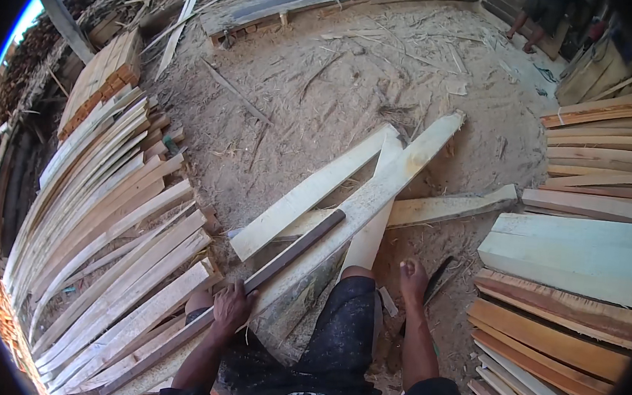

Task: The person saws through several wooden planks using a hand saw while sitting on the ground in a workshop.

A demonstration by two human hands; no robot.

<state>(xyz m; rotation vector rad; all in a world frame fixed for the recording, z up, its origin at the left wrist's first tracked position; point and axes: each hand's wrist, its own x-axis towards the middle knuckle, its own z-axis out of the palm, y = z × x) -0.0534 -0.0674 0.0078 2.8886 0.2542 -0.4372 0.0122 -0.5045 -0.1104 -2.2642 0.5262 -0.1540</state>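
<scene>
Dark wood strip (281, 258) over sawdust-strewn yard ground (325, 87)

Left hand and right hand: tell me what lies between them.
In the head view, the person's knee in dark shorts and the wide pale plank lie between the left hand, shut on a thin dark strip, and the right hand.

My left hand (231, 308) closed around a narrow strip (250, 281) that lay along the near end of a long plank (364, 201), which ran away from me to the upper right. Left of that plank lay a shorter board (309, 193), and under its far half a crosswise board (452, 207). A plank pile (105, 240) lay at my left, a board stack (568, 292) at my right. My right hand (413, 278) hovered low over the ground beside my knee.
</scene>
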